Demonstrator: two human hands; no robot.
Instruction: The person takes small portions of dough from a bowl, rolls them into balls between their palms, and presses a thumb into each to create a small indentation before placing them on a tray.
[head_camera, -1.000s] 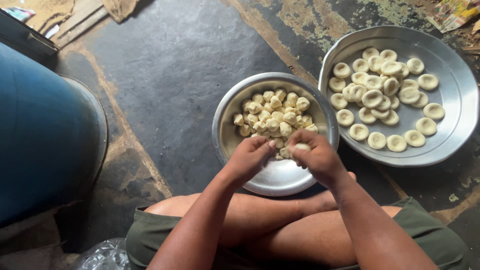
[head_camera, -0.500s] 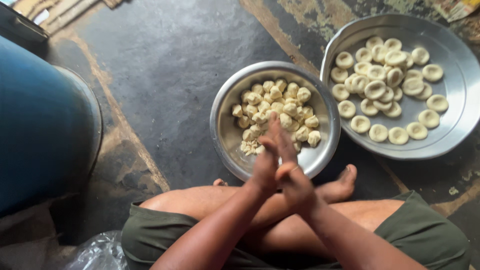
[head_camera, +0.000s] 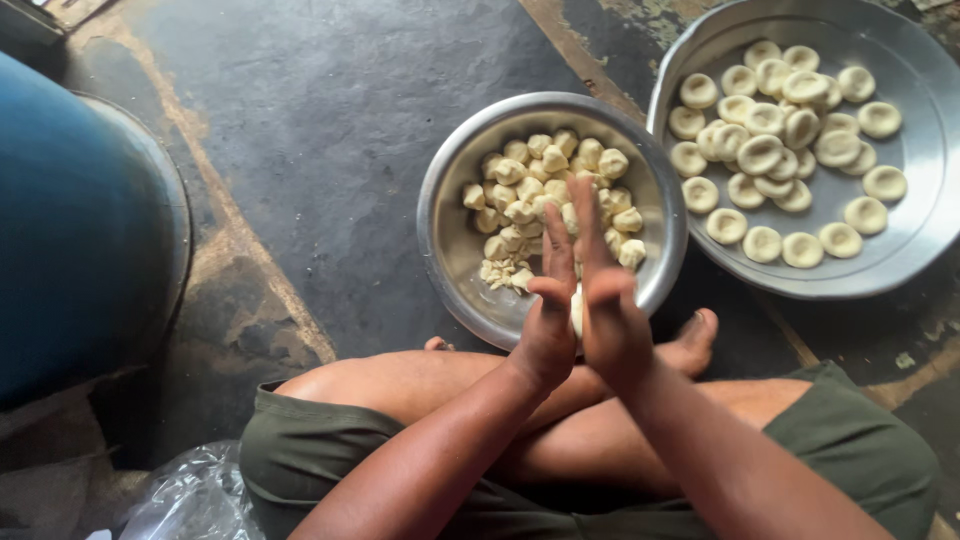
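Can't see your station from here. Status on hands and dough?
Left hand and right hand pressed palm to palm, dough piece between them. Small steel bowl of dough lumps just beyond. Large pan of shaped discs far right. Nothing in the way.

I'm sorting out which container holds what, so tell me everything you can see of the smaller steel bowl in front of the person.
The smaller steel bowl is round, shiny grey metal with a rolled rim and scuffed inner wall. It sits upright on the dark floor, just beyond the person's crossed legs. Rough, pale dough pieces fill its middle and far side. Its right rim meets or overlaps the large tray.
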